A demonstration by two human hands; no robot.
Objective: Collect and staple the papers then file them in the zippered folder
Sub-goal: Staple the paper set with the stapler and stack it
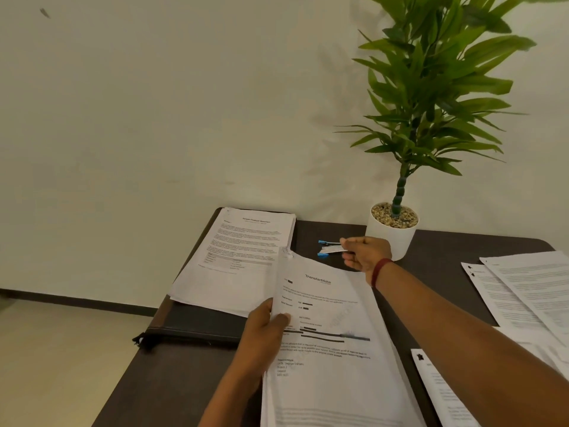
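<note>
- One printed paper stack lies nearest, running from the bottom edge up the tabletop. The top sheet is a letter headed "TransferMate", and its far left corner curls up.
- The left grip pinches the stack's left edge, thumb on the top sheet and fingers underneath. The forearm comes in from the bottom edge.
- At least four loose sheets are spread on the right side of the tabletop, overlapping one another.
- One black zippered folder lies closed at the tabletop's left edge, with a second paper stack resting on top of it.
- The right arm reaches straight out across the tabletop, with a red band on the wrist.
- The right grip is curled round the rear of one blue-tipped stapler. Whether the stapler touches the tabletop cannot be told.
- One potted plant in a white pot stands just behind the right grip, against the wall.
</note>
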